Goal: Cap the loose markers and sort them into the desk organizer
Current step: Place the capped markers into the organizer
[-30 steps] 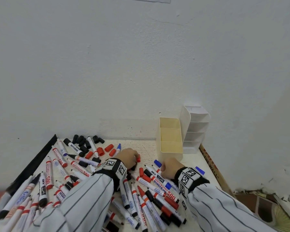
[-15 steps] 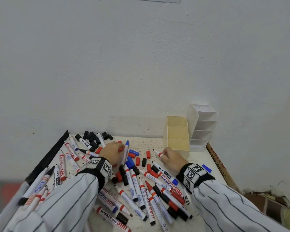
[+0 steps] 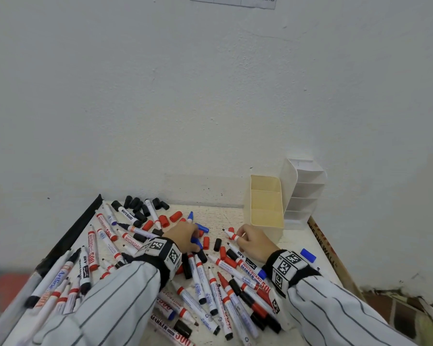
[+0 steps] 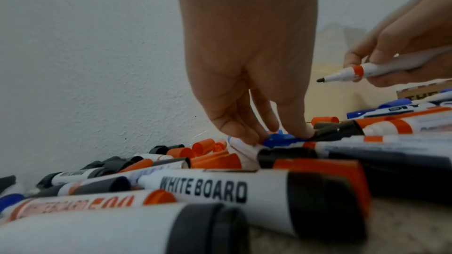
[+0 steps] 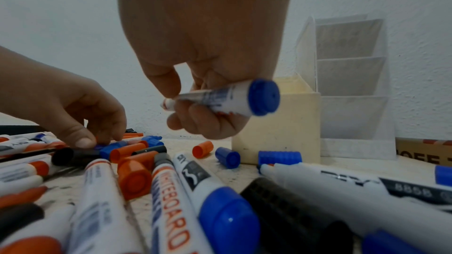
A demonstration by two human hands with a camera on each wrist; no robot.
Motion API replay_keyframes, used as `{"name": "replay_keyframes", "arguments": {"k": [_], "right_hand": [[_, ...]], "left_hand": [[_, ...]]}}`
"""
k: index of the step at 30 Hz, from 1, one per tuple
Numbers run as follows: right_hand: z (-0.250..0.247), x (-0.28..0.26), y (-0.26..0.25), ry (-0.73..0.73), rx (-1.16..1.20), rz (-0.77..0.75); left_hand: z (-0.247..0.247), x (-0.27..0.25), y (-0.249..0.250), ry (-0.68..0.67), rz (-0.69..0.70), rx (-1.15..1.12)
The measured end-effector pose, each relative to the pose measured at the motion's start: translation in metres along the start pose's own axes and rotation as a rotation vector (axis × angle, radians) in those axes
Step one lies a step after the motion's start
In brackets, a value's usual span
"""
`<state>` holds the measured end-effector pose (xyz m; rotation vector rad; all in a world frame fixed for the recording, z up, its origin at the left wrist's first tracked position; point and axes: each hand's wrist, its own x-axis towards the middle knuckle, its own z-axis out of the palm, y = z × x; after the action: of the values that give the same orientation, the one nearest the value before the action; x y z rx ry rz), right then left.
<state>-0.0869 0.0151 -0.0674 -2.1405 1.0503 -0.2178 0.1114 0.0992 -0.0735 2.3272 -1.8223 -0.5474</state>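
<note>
A: What sits in the organizers?

B: Two stand at the far right of the table (image 3: 235,216), against the wall. The cream organizer (image 3: 266,216) has open compartments facing up, and those that show hold nothing. Touching its right side is the white organizer (image 3: 304,193), with stepped tiers; the tiers that show are bare too. The right wrist view agrees on both.

A: So where are the markers?

B: All on the table. The loose markers (image 3: 210,290) lie in a heap between the two arms and along the left edge, many uncapped. Black caps (image 3: 135,203) cluster at the far left by the wall, red caps (image 3: 169,218) just right of them.

A: And the right hand?

B: The right hand (image 3: 254,242) is curled round an uncapped marker (image 3: 231,234) with a red collar and a blue end plug, lifted off the table, just in front of the cream organizer, tip pointing left.

A: The left?

B: The left hand (image 3: 183,236) reaches down, fingertips pinching a blue cap (image 4: 281,139) lying among the caps in the middle of the table.
</note>
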Motion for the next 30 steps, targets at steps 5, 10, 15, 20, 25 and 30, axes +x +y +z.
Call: {"name": "replay_keyframes", "arguments": {"k": [5, 10, 15, 20, 25, 30], "right_hand": [[-0.001, -0.001, -0.002, 0.007, 0.005, -0.009], [-0.003, -0.004, -0.010, 0.032, 0.009, -0.046], [-0.003, -0.010, -0.026, 0.065, 0.046, -0.092], [0.000, -0.018, -0.038, 0.096, 0.110, -0.142], [0.003, -0.021, -0.044, 0.140, 0.090, -0.150], [0.008, -0.022, -0.046, 0.160, 0.097, -0.172]], "left_hand": [[0.003, -0.005, -0.003, 0.098, 0.017, -0.195], [-0.003, -0.008, 0.002, 0.415, -0.059, -0.577], [-0.010, -0.013, 0.016, 0.456, -0.063, -0.905], [-0.012, -0.022, 0.027, 0.424, -0.085, -1.176], [-0.014, -0.028, 0.025, 0.509, -0.099, -1.188], [-0.018, -0.036, 0.024, 0.405, -0.110, -1.238]]}}
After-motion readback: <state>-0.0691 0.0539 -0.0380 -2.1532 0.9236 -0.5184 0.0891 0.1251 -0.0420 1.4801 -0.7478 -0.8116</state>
